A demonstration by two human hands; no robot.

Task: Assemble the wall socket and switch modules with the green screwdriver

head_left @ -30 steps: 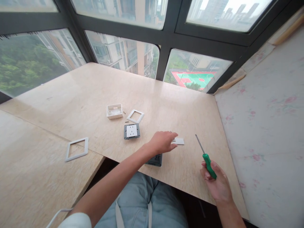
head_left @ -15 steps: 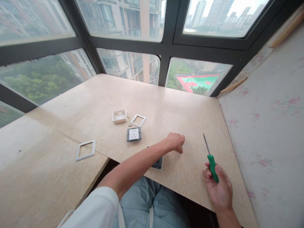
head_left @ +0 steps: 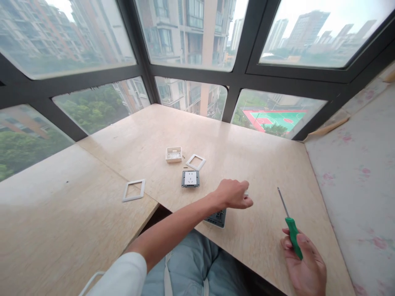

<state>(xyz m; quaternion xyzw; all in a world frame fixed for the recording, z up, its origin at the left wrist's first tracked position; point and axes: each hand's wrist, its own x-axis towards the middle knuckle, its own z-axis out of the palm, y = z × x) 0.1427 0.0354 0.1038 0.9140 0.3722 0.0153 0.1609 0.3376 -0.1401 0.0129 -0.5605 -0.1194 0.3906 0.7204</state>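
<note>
My left hand (head_left: 234, 193) reaches across to the right over the table, its fingers closed. A bit of something small and white (head_left: 246, 192) shows at the fingertips; most of it is hidden by the hand. Under my left forearm lies a dark-backed socket module (head_left: 217, 218), partly covered by the arm. My right hand (head_left: 305, 261) grips the green handle of a screwdriver (head_left: 291, 230), its metal shaft pointing away and up to the left. Farther off, a white-faced wall socket (head_left: 190, 178) lies face up on the table.
Behind the socket are a white mounting box (head_left: 173, 155), a white square frame (head_left: 201, 166) and small screws (head_left: 185, 167). Another white frame (head_left: 142, 190) lies left on the wooden table (head_left: 101, 222). Windows border the far side; a floral-papered wall (head_left: 354, 197) stands on the right.
The view has turned left and up, so things sit farther right and mostly lower in the picture. My left hand keeps its closed fingers over the table; the screwdriver stays in my right hand.
</note>
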